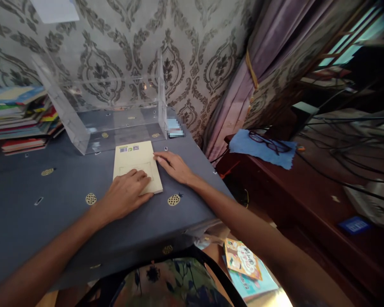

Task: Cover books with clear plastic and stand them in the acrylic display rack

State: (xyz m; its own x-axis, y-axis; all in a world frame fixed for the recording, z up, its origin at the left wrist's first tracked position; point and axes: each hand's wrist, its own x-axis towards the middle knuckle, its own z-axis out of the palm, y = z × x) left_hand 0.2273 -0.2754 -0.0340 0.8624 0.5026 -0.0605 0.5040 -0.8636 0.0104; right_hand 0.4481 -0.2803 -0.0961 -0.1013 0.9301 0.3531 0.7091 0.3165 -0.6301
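Observation:
A cream-coloured book [134, 157] lies closed on the dark grey tablecloth, with small printed codes near its far end and a faint framed box on its face. My left hand [128, 192] rests on the book's near left part, palm down, fingers slightly bent, covering some of it. At the book's right edge is my right hand [174, 166]; its fingertips touch that edge, and the index finger and thumb are a little apart. Beyond the book stands a clear plastic stand [124, 128] with upright sides.
A stack of books [19, 115] sits at the left by the wall. On the brown cabinet [320, 187] at right are glasses [270, 143] on a blue cloth [243, 145], and tangled cables. Colourful booklets [243, 260] lie below the table's right edge.

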